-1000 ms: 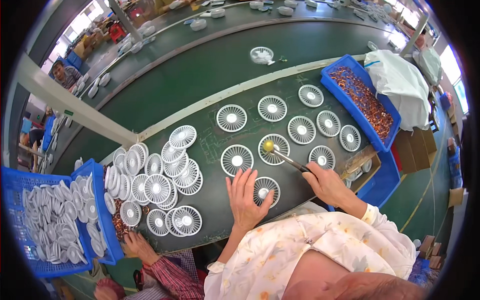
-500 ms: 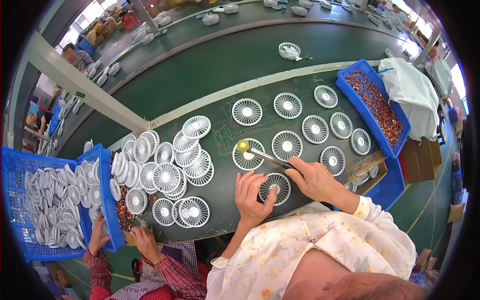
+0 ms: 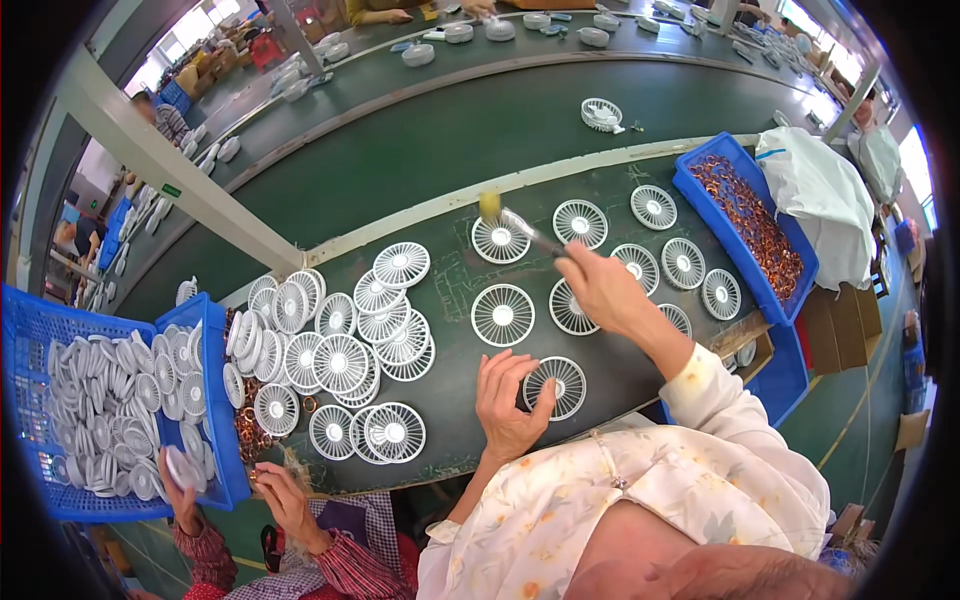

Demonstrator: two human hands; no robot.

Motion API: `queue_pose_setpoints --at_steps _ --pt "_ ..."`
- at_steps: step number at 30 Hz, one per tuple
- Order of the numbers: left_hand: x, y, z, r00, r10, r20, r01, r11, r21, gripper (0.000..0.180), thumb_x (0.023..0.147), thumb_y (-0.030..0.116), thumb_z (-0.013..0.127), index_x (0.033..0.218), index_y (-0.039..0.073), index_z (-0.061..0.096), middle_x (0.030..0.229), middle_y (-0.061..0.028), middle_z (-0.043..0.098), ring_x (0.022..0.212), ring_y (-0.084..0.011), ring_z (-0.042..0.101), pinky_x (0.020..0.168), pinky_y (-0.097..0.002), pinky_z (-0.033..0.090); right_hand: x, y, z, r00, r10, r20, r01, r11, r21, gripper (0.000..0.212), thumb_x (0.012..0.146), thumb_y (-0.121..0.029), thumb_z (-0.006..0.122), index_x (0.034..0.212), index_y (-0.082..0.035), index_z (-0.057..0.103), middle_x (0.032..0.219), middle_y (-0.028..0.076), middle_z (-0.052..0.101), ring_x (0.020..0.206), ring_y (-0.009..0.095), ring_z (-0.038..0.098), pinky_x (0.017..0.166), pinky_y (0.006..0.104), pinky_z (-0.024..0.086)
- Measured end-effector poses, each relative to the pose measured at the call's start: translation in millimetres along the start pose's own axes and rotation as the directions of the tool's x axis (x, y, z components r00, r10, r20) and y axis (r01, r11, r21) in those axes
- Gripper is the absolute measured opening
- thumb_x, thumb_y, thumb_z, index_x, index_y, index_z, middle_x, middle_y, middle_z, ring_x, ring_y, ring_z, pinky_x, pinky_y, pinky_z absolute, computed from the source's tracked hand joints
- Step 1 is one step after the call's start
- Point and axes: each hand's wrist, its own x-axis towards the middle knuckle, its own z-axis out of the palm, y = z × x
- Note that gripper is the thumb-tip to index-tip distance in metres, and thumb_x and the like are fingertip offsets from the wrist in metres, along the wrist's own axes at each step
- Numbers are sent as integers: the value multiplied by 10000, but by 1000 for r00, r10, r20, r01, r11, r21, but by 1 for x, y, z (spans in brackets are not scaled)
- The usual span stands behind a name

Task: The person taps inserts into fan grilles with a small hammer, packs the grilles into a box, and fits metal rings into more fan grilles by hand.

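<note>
My right hand [image 3: 608, 290] grips the dark handle of a small hammer [image 3: 518, 224], its yellow head blurred above a white round fan grille [image 3: 500, 240] in the back row. The hammer is clear of my left hand. My left hand [image 3: 512, 405] rests near the front edge of the table with fingers stretched, the thumb reaching over the left rim of the nearest grille [image 3: 562, 389]. Another grille [image 3: 503, 316] lies flat just beyond the left fingertips. Several more grilles [image 3: 683, 264] are spread singly to the right, some partly hidden by my right forearm.
Overlapping grilles [image 3: 340, 363] cover the table's left part. A blue tray of copper-coloured rings [image 3: 690, 185] stands at the right, beside a white bag [image 3: 820, 190]. At left, a co-worker's hands [image 3: 290, 500] work by blue crates [image 3: 228, 400]. A green conveyor [image 3: 420, 140] runs behind.
My right hand has lifted the hammer away from the middle grille toward the back row. My left hand has barely moved. The co-worker has lifted a white grille from the crate.
</note>
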Motion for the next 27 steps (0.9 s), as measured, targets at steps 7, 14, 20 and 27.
queue_pose_setpoints --at_steps 7,14,20,27 --pt "-4 -3 -1 1000 -25 -3 25 1000 -8 341 772 174 822 1077 77 704 1114 -102 700 1150 -363 633 1100 -579 411 10 -6 -8 992 -49 118 57 996 -67 217 1041 -287 529 1084 -75 532 823 266 655 790 506 634 673 592 477" --pt "0 0 0 1000 -3 3 3 1000 -24 334 776 143 811 1075 55 694 1110 -121 697 1122 -372 644 1085 -573 424 9 29 11 992 -82 93 94 986 -135 239 1052 -297 516 1054 -59 528 784 282 670 797 530 655 702 603 515" --pt "-8 -9 -10 927 -297 -228 220 924 -311 258 912 3 606 1164 -45 639 1214 -185 623 1151 -314 608 1056 -416 458 -100 0 -37 977 -139 163 105 974 203 156 1020 -183 564 1094 -46 561 749 208 613 675 420 641 597 477 484" --pt "-5 -14 -7 904 -383 -188 271 856 -441 272 987 31 537 1229 -62 619 1297 -176 579 1219 -259 573 1079 -376 444 -167 61 -35 926 -159 342 174 985 -13 240 994 -249 622 1129 -56 574 789 200 667 667 435 647 584 504 499"
